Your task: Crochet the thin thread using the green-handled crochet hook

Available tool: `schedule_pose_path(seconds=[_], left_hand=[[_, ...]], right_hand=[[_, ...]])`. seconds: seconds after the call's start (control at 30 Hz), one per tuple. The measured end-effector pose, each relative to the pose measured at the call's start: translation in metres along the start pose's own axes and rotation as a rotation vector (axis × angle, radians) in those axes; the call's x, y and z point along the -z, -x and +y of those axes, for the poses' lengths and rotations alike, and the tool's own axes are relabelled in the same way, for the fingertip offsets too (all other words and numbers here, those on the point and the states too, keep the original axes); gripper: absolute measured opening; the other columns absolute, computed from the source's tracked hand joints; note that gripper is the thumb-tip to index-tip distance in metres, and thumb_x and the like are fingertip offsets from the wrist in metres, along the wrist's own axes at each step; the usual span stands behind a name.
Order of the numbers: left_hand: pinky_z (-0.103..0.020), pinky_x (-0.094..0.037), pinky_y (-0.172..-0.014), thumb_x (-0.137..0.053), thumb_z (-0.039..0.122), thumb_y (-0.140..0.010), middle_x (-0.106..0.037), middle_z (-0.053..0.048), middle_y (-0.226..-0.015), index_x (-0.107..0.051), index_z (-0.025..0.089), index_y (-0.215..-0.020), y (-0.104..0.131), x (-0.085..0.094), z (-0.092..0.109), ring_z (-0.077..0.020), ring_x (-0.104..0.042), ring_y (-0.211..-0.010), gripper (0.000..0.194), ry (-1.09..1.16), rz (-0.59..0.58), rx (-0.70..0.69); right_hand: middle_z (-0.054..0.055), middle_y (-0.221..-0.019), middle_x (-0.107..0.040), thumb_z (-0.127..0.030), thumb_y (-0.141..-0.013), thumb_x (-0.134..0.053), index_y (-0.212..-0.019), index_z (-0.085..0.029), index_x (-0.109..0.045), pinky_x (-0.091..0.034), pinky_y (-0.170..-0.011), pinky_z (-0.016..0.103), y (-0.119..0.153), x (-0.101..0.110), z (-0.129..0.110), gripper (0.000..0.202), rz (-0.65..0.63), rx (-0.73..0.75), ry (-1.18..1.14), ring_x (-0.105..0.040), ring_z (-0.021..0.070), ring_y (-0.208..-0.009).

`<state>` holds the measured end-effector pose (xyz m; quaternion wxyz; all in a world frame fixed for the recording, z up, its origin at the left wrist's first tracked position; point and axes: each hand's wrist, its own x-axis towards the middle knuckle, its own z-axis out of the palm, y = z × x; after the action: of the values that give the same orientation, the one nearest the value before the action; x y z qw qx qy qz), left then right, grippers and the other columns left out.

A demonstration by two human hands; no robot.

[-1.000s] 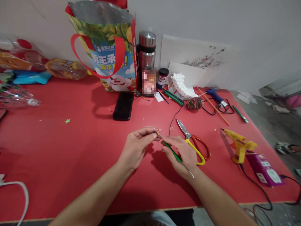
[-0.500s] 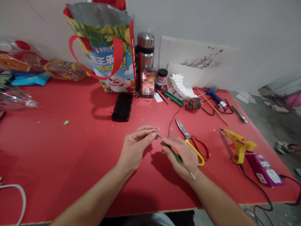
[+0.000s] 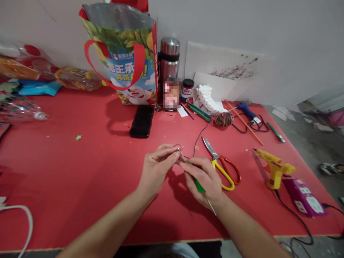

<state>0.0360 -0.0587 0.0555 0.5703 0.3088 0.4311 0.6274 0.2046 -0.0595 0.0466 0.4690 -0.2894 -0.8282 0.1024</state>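
Observation:
A green-handled crochet hook (image 3: pixel 199 185) is gripped in my right hand (image 3: pixel 206 175), its thin metal end pointing at my left fingertips. Pinched between the thumb and fingers of my left hand (image 3: pixel 158 165) is multicoloured yarn (image 3: pixel 178 146), with a small loop showing at the fingertips. The hook's tip touches or lies close to this loop; the exact contact is too small to tell. From my hands a dark strand runs back to the multicoloured yarn ball (image 3: pixel 224 119). Scissors (image 3: pixel 215 155) with one yellow and one red handle lie just right of my right hand.
A yellow glue gun (image 3: pixel 275 167) and purple box (image 3: pixel 303 197) stand at right with cables. At the back are a black phone (image 3: pixel 142 122), a printed bag (image 3: pixel 131 68), a steel flask (image 3: pixel 170 59), a green cutter (image 3: pixel 199 112) and a white beaded piece (image 3: pixel 208 100).
My right hand has shifted slightly and rolled the hook, so its handle shows more broadly and its rear end sits lower. My left hand keeps its pinch. The whole view has moved slightly.

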Motion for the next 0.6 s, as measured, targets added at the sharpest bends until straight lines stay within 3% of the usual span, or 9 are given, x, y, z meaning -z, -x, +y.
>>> schedule_pose_path(seconds=[0.2, 0.33, 0.47, 0.6], left_hand=[[-0.026, -0.059, -0.072, -0.093, 0.019, -0.065, -0.078, -0.005, -0.086, -0.086, 0.019, -0.09, -0.002, -0.004, 0.005, -0.0115, -0.069, -0.069, 0.026, 0.142, 0.093, 0.163], [-0.026, -0.058, -0.07, -0.094, 0.02, -0.064, -0.078, -0.005, -0.073, -0.086, 0.018, -0.096, -0.003, -0.004, 0.007, -0.0123, -0.068, -0.065, 0.033, 0.195, 0.073, 0.215], [-0.021, -0.056, -0.067, -0.094, 0.019, -0.065, -0.076, -0.003, -0.074, -0.086, 0.021, -0.097, -0.001, -0.004, 0.006, -0.0097, -0.066, -0.065, 0.033, 0.17, 0.092, 0.163], [-0.025, -0.06, -0.07, -0.091, 0.02, -0.07, -0.074, -0.003, -0.085, -0.086, 0.023, -0.099, 0.004, -0.005, 0.001, -0.0107, -0.068, -0.068, 0.029, 0.13, 0.113, 0.031]], right_hand=[[0.013, -0.114, -0.069, -0.007, -0.094, -0.06, -0.145, -0.02, -0.057, -0.064, -0.083, 0.033, 0.004, -0.004, 0.004, 0.053, -0.061, 0.061, 0.098, -0.071, 0.0217, -0.102], [0.012, -0.107, -0.071, -0.006, -0.096, -0.059, -0.147, -0.021, -0.056, -0.064, -0.08, 0.031, 0.002, -0.006, 0.005, 0.053, -0.043, 0.071, 0.123, -0.072, 0.0208, -0.096], [0.013, -0.108, -0.075, -0.006, -0.096, -0.059, -0.153, -0.019, -0.049, -0.065, -0.082, 0.033, 0.001, -0.011, 0.003, 0.059, -0.011, 0.077, 0.138, -0.073, 0.0224, -0.096], [0.015, -0.117, -0.077, -0.009, -0.099, -0.056, -0.158, -0.02, -0.042, -0.066, -0.088, 0.036, 0.003, -0.017, -0.001, 0.062, 0.015, 0.001, 0.154, -0.074, 0.0242, -0.104]])
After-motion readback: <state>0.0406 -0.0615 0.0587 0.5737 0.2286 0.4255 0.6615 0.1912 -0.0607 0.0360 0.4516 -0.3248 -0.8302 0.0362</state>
